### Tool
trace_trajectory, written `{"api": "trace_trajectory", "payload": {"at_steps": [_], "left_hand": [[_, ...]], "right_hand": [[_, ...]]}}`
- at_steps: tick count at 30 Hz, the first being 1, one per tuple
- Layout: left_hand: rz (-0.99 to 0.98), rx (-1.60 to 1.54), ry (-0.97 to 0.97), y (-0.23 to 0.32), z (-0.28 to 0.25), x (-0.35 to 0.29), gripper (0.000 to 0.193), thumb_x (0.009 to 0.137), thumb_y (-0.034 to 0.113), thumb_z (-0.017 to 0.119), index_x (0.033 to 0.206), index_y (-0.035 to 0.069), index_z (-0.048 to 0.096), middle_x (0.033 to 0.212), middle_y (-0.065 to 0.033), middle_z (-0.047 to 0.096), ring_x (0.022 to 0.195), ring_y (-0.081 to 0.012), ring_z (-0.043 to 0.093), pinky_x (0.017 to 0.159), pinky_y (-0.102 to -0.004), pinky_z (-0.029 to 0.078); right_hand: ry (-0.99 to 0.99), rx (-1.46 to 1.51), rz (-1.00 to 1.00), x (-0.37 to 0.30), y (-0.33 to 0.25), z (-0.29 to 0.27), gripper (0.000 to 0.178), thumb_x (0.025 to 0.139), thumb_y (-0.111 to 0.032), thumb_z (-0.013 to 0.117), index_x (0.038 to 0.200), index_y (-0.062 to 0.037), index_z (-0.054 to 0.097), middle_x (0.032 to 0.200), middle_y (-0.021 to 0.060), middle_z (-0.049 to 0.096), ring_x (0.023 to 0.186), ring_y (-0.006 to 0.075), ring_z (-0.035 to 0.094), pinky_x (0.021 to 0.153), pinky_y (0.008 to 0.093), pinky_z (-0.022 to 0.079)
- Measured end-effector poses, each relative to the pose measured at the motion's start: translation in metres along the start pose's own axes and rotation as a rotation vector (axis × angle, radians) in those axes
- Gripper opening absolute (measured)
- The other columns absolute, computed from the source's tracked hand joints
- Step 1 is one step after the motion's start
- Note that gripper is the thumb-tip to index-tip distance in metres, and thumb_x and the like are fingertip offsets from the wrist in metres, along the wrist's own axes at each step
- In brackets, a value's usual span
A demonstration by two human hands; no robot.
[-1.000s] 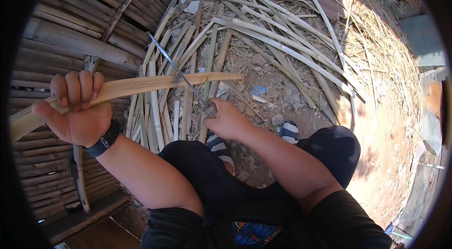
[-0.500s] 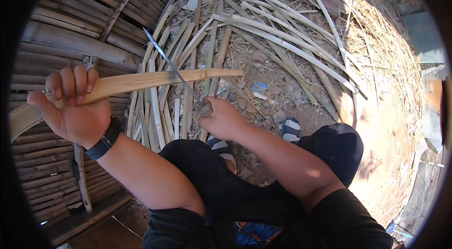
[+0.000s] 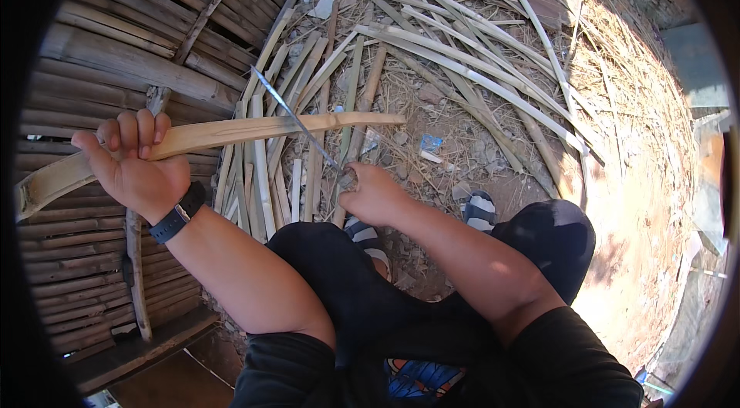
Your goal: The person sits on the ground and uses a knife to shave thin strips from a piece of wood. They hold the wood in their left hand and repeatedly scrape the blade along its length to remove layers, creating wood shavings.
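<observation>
My left hand (image 3: 146, 165), wearing a dark wristwatch (image 3: 179, 213), is wrapped around a long pale bamboo strip (image 3: 254, 131). The strip lies nearly level across the view, its narrow end past the middle and its wide end at the far left. In my right hand (image 3: 375, 193) is a knife (image 3: 291, 112) with a long, thin blade; the fist hides its handle. Pointing up and to the left, the blade crosses the strip near its narrower part and appears to touch it.
Split bamboo strips (image 3: 478, 69) lie in a loose heap ahead, with more pieces (image 3: 262, 169) along the slatted bamboo wall (image 3: 85, 207) on the left. Dry straw and shavings (image 3: 632, 84) cover sunlit ground at right. My sandalled feet (image 3: 479, 211) are below.
The knife blade has shifted slightly down and right along the bamboo strip, with my right hand. My left hand sits a little further right and lower; both grips are unchanged.
</observation>
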State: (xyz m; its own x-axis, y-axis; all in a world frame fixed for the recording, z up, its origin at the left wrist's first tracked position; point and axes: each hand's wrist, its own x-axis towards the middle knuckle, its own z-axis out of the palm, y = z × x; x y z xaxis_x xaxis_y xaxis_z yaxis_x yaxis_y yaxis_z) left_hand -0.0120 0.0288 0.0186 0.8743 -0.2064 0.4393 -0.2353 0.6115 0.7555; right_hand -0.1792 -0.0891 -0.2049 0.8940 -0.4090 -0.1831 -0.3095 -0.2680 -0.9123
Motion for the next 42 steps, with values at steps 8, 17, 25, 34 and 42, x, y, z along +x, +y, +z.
{"api": "trace_trajectory", "payload": {"at_steps": [8, 17, 25, 34, 42], "left_hand": [[-0.047, -0.031, -0.091, 0.003, -0.009, 0.008, 0.046, 0.095, 0.050, 0.053, 0.069, 0.016, 0.037, 0.057, 0.0037, 0.025, 0.052, -0.0095, 0.023, 0.054, -0.0249, 0.026], [-0.010, 0.009, -0.036, 0.003, -0.014, 0.006, 0.047, 0.094, 0.053, 0.053, 0.069, 0.016, 0.039, 0.057, 0.0039, 0.026, 0.050, -0.0090, 0.025, 0.053, -0.0248, 0.027], [-0.052, 0.010, -0.076, 0.002, -0.004, 0.002, 0.048, 0.094, 0.055, 0.053, 0.068, 0.017, 0.039, 0.056, 0.0049, 0.026, 0.050, -0.0079, 0.026, 0.053, -0.0245, 0.027], [-0.048, -0.005, -0.090, 0.002, -0.007, 0.004, 0.047, 0.094, 0.054, 0.054, 0.068, 0.017, 0.039, 0.056, 0.0045, 0.027, 0.050, -0.0082, 0.026, 0.053, -0.0248, 0.028], [-0.069, 0.026, -0.049, 0.003, -0.017, 0.008, 0.046, 0.095, 0.052, 0.052, 0.068, 0.017, 0.039, 0.056, 0.0042, 0.027, 0.049, -0.0088, 0.025, 0.053, -0.0247, 0.028]], "right_hand": [[-0.088, 0.041, 0.150, 0.027, 0.047, -0.007, 0.050, 0.074, -0.019, 0.065, 0.115, 0.0071, 0.058, 0.089, 0.0276, 0.065, 0.088, 0.0376, 0.065, 0.082, 0.0419, 0.051], [-0.110, 0.045, 0.007, -0.005, -0.031, -0.004, 0.055, 0.074, -0.019, 0.065, 0.121, 0.0088, 0.054, 0.085, 0.0258, 0.066, 0.083, 0.0374, 0.066, 0.079, 0.0421, 0.051], [-0.155, 0.084, 0.252, 0.023, 0.044, -0.020, 0.052, 0.073, -0.018, 0.064, 0.118, 0.0082, 0.057, 0.095, 0.0289, 0.065, 0.094, 0.0408, 0.064, 0.085, 0.0424, 0.050], [-0.185, 0.070, -0.022, 0.000, -0.051, -0.017, 0.044, 0.072, -0.018, 0.064, 0.109, 0.0060, 0.060, 0.092, 0.0270, 0.066, 0.090, 0.0408, 0.065, 0.082, 0.0436, 0.051], [-0.140, 0.058, 0.263, 0.030, 0.047, -0.016, 0.044, 0.073, -0.017, 0.063, 0.112, 0.0040, 0.061, 0.083, 0.0231, 0.067, 0.081, 0.0363, 0.067, 0.076, 0.0428, 0.051]]}}
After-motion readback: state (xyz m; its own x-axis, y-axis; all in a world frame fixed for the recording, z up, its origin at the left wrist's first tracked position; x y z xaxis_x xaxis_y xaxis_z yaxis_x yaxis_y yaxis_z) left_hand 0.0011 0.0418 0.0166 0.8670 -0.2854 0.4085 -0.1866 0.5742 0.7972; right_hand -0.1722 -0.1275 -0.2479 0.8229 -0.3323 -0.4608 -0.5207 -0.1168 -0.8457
